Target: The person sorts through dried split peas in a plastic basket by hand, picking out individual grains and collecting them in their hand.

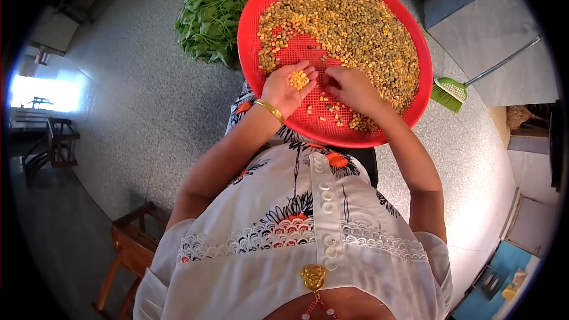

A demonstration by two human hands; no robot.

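A round red mesh tray [422, 83] rests at my lap, tilted in view. Spread over it are many grains [361, 21], yellow kernels mixed with greenish-brown ones. My left hand [283, 90], palm up and cupped, holds a small heap of yellow corn kernels [299, 79] over the tray's near left part. Beside it, my right hand [353, 90] hangs palm down over the mesh with fingers curled together; whatever is between its fingertips is hidden. A few loose kernels [323, 106] lie on the mesh below both hands.
Leafy green stems [213, 21] lie in a pile on the speckled floor, left of the tray. A green broom [450, 92] lies to the right. A wooden chair [133, 243] stands behind at lower left, another chair [61, 136] farther left.
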